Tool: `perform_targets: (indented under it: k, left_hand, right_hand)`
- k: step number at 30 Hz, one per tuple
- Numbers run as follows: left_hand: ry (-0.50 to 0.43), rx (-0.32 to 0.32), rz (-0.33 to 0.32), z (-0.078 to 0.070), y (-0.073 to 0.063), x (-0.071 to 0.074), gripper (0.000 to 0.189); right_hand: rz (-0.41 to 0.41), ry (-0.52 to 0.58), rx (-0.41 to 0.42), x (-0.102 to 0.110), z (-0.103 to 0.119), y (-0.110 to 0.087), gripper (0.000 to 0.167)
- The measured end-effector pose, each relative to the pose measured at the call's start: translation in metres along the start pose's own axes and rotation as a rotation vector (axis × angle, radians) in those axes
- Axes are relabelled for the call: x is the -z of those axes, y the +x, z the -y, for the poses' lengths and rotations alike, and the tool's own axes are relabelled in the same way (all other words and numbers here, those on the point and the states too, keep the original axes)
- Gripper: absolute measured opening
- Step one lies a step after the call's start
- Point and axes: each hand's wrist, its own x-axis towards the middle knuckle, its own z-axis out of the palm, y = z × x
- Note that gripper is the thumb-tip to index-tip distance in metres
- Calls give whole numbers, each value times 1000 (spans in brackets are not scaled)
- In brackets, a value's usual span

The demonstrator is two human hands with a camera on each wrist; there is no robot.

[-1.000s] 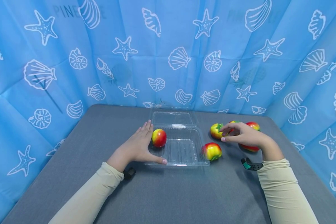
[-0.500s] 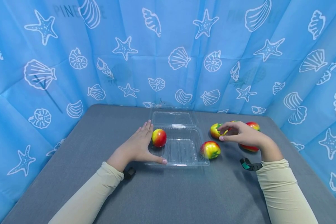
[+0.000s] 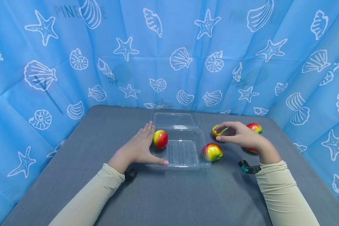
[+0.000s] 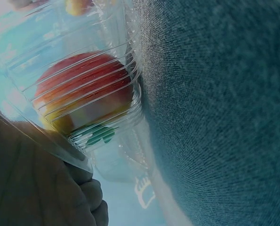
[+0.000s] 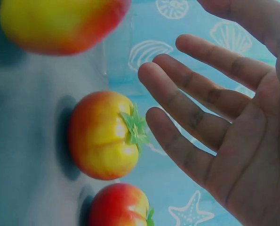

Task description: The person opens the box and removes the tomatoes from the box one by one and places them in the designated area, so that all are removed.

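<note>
In the head view my left hand (image 3: 139,146) rests against the left side of a clear plastic clamshell box (image 3: 183,153), fingers straight, thumb along its front edge. Inside, at the left end, sits a red-and-yellow tomato (image 3: 160,139); the left wrist view shows that tomato (image 4: 85,92) through the ribbed wall. My right hand (image 3: 238,134) hovers with nothing in it, fingers spread and slightly bent. Beneath it is a yellow-red tomato (image 3: 215,131), partly hidden; the right wrist view shows a tomato (image 5: 104,136) with a green calyx near the fingertips. Another tomato (image 3: 212,152) lies at the box's right wall.
The box's clear lid (image 3: 173,119) lies folded back behind it. More tomatoes lie on the right, one behind the hand (image 3: 254,127) and one partly covered by it (image 3: 251,150). A grey cloth covers the table (image 3: 169,197); a blue shell-print curtain (image 3: 164,62) surrounds it.
My right hand has shifted a little to the left, over the yellow-red tomato. The tomato beside the box has rolled slightly left and turned. My left hand has stayed still.
</note>
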Motion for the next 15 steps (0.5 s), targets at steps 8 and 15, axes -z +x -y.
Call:
perform_targets:
  k: [8,15]
  left_hand:
    - [0,4,0,1,0,0,151]
    - [7,4,2,0,0,0,151]
  right_hand:
    - [14,47,13,-12,4,6,35]
    - [1,33,1,-18,11,8,40]
